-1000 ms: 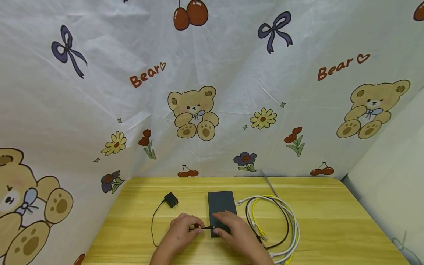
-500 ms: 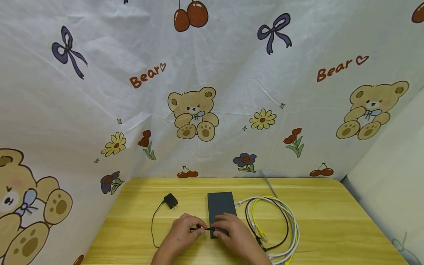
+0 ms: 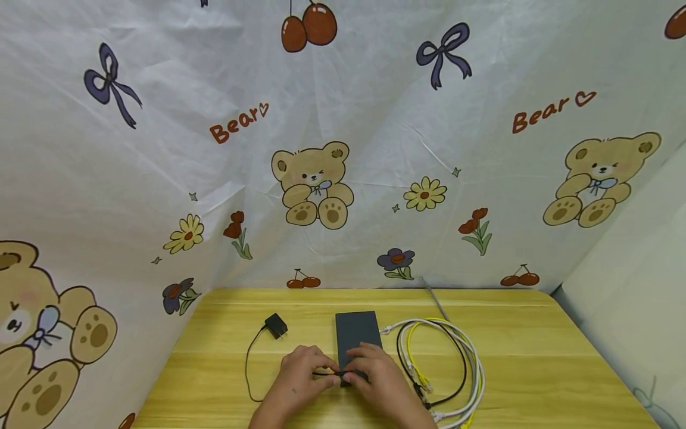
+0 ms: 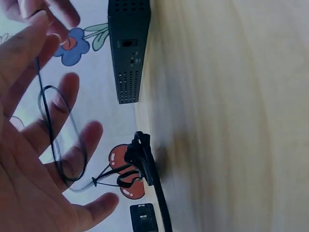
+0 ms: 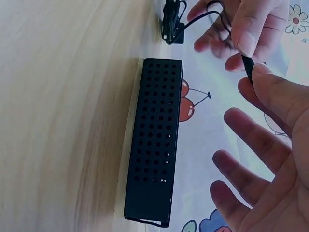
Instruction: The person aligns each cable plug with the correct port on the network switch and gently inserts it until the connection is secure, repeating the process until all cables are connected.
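Both hands meet in front of a flat black perforated metal box [image 3: 358, 329], likely a network switch. My left hand [image 3: 302, 376] pinches a thin black cable [image 3: 323, 374] between thumb and forefinger, its other fingers spread in the left wrist view. With thumb and forefinger, my right hand [image 3: 377, 374] pinches the thicker black plug end [image 5: 247, 66] of that cable; the tip is hidden in its fingers. The left wrist view shows a small round socket [image 4: 127, 43] on the box's side. A black power adapter [image 3: 276, 326] lies at the left, its cord leading toward my left hand.
Coiled white, yellow and black network cables [image 3: 471, 363] lie right of the box. A grey cable [image 3: 435, 298] runs to the back edge of the wooden table [image 3: 514, 333]. Behind hangs a bear-print cloth [image 3: 364, 119]. A tied black cable bundle [image 4: 139, 157] shows near the left hand.
My left hand has moved slightly right, closer to the right hand. The plug's silver tip, visible a second ago, is now covered by the right thumb and forefinger.
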### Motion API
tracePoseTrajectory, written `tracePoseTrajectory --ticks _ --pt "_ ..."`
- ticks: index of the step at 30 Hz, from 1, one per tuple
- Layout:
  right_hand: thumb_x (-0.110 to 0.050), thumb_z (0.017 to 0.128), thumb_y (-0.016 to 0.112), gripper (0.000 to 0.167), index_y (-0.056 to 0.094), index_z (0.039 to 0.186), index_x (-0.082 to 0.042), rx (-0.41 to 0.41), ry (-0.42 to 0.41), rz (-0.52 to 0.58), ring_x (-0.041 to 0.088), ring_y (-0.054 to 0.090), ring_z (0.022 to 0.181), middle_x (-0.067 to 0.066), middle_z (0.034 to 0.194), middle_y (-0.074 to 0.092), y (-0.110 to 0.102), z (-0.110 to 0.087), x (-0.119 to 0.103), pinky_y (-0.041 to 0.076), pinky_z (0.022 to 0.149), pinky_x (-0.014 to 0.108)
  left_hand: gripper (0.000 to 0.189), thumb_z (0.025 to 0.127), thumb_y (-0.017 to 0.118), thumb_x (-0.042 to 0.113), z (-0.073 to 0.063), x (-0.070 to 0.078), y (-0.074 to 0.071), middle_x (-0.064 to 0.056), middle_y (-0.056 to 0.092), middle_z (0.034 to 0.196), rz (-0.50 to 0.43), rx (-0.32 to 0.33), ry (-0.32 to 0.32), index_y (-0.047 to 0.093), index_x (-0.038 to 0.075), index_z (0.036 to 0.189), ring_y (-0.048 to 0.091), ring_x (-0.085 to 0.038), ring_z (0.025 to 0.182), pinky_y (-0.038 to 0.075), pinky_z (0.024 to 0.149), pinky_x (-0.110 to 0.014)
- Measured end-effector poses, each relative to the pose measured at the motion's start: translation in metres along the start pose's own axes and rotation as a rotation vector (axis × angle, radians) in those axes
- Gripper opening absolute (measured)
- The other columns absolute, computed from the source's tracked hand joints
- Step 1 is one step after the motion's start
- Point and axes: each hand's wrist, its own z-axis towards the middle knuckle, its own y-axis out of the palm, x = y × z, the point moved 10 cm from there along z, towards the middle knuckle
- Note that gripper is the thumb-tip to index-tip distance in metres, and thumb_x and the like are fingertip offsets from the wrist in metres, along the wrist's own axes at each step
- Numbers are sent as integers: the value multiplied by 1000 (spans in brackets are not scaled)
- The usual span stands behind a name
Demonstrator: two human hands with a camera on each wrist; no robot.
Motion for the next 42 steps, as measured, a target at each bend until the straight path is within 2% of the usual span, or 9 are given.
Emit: tracePoseTrajectory --ticks 3,6,11,18,22,27,33,38,42 --pt "-28 90 73 9 80 95 -24 29 -13 0 36 59 123 1 121 70 -3 0 -2 49 99 52 11 82 76 46 -1 1 -1 12 63 112 14 39 11 75 42 93 52 -23 118 35 94 -65" --pt "-27 89 74 10 81 95 -23 54 -33 8 37 60 121 2 120 71 -5 -1 -3 48 99 52 10 82 75 47 -1 2 -2 5 63 124 15 61 19 76 42 91 47 -32 128 30 95 -72" --pt "-30 90 72 13 81 97 -23 63 -42 27 37 60 121 3 120 71 -4 0 -2 48 99 53 9 83 75 46 0 2 -3 6 63 126 14 70 11 75 42 91 47 -32 130 26 96 -78" --pt "-28 91 72 15 81 101 -23 65 -59 28 28 64 116 3 119 71 -5 -1 -4 49 98 51 9 85 74 45 0 1 -2 10 65 124 34 83 3 77 41 93 49 -31 129 25 96 -79" --pt "-27 91 72 17 80 105 -24 75 -49 7 36 62 119 7 122 70 -4 0 -1 48 98 55 10 84 75 43 1 0 -3 10 65 124 69 111 -4 77 40 93 49 -32 129 22 95 -81" --pt "-33 88 75 31 76 118 -23 104 78 -66 50 48 131 15 138 60 -5 -2 15 40 101 65 7 83 77 40 1 -4 -10 7 66 123 114 170 -37 78 40 91 47 -37 131 26 94 -81" --pt "-42 83 78 60 64 135 -16 83 266 -162 58 36 135 22 151 44 -3 -6 34 33 103 70 8 82 79 42 0 -14 -18 9 68 116 162 240 -126 78 40 89 52 -32 125 28 93 -80" --pt "-53 79 79 84 52 146 -11 31 385 -161 62 30 136 27 156 33 5 -10 45 32 104 70 9 81 79 42 -2 -16 -20 10 69 112 170 280 -170 79 38 89 53 -30 123 26 93 -81" --pt "-57 77 78 91 49 148 -9 -8 437 -139 61 33 135 29 156 31 12 -11 52 33 103 70 8 81 79 41 -2 -17 -21 10 69 111 171 286 -184 79 38 89 53 -31 123 26 94 -81"
